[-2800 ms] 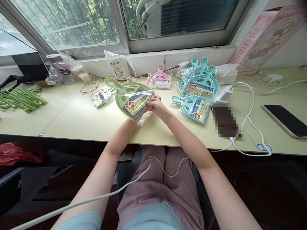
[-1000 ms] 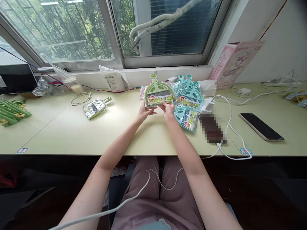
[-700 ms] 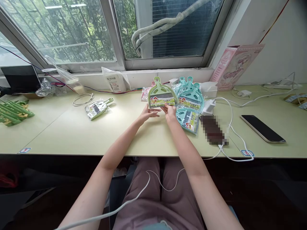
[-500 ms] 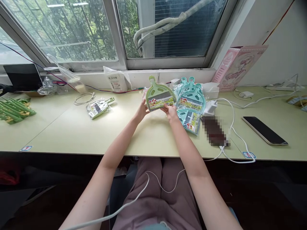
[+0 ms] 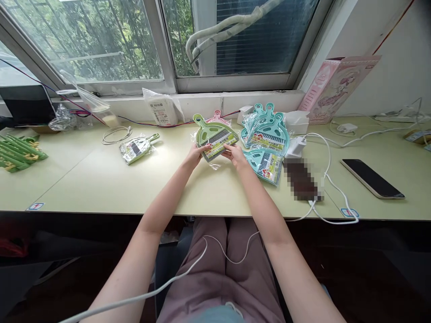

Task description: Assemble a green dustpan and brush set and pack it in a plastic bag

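A small green dustpan and brush set (image 5: 213, 135) in clear plastic wrap is held over the pale green desk (image 5: 101, 179), tilted with its handle to the upper left. My left hand (image 5: 194, 155) grips its lower left edge. My right hand (image 5: 235, 154) pinches its lower right corner. Just behind it lies a pink wrapped set (image 5: 219, 117), mostly hidden.
Teal wrapped sets (image 5: 267, 130) are piled to the right, one more (image 5: 267, 160) lying in front. A white charger and cable (image 5: 323, 148), a blurred dark item (image 5: 301, 179) and a phone (image 5: 372, 178) lie right. A wrapped brush (image 5: 138, 146), cable coil (image 5: 116, 133) and green sticks (image 5: 20, 150) sit left.
The green set went from standing upright near the window to tilted left and lower over the desk. My left hand closed onto its edge; both hands drew slightly nearer.
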{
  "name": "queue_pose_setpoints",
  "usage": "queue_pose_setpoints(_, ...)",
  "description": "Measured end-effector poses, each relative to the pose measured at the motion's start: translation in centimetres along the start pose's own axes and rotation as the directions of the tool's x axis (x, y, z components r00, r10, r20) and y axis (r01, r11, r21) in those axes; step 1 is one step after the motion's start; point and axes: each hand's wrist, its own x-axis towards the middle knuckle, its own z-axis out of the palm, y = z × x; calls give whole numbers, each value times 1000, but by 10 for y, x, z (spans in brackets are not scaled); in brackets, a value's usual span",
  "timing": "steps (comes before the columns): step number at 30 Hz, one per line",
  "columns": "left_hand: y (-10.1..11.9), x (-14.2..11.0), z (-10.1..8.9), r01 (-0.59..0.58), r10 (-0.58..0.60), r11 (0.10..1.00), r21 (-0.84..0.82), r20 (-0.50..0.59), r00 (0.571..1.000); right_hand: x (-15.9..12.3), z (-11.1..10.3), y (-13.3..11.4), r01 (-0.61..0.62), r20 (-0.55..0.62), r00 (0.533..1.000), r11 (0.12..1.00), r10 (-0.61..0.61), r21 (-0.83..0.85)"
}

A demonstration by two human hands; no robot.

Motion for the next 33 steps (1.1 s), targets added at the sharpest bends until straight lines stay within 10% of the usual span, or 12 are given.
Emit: queue_pose_setpoints(33, 4, -8, 12, -75, 73, 994, 84, 23, 997, -4, 5, 5, 51, -134, 990, 999, -49, 12)
